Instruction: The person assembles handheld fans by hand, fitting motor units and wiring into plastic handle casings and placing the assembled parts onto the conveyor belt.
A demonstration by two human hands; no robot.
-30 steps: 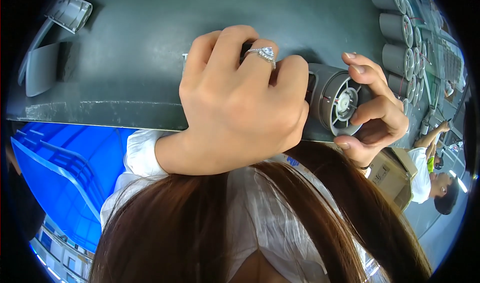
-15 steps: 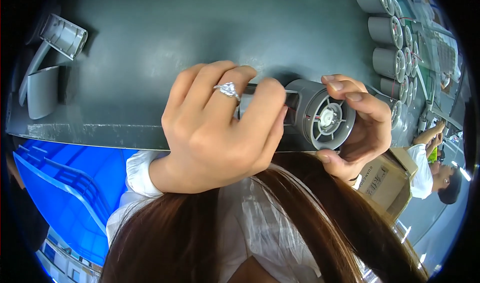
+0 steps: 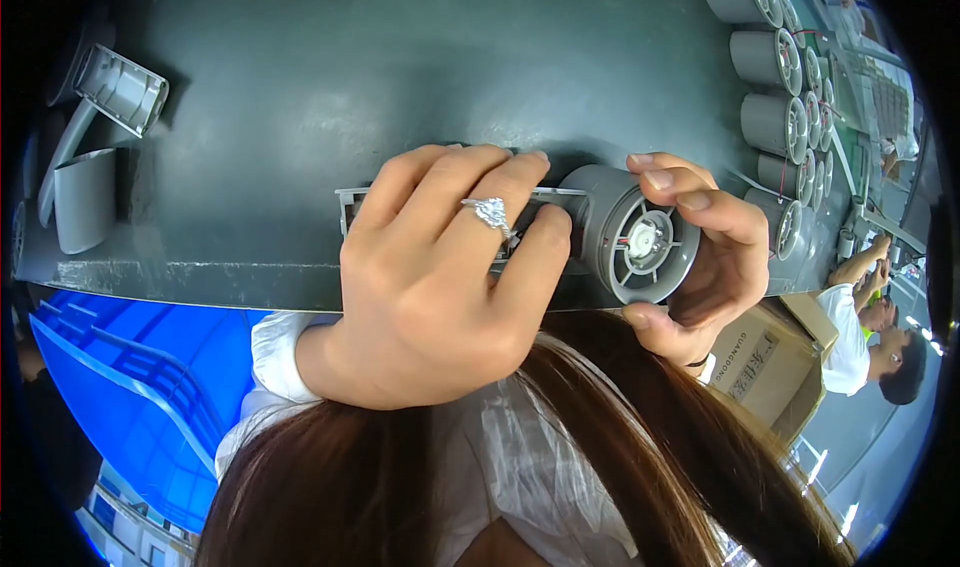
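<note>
A grey fan housing lies on its side near the table's front edge, its round spoked end with a white hub turned to the right. Around that round end curl the fingers and thumb of my right hand. My left hand, with a ring on it, is closed over the open, trough-like handle that runs left from the housing. Its thumb and forefinger reach into the handle beside the round body. Small dark parts show there, mostly hidden by the fingers.
Several grey fan housings with red wires stand in rows at the right. Loose grey shells lie at the left. Below the table edge are a blue crate and a cardboard box. Another person sits at far right.
My left hand has moved slightly down and its fingers have shifted along the handle, so the handle's far left end now shows. The housing has shifted slightly left with my right hand.
</note>
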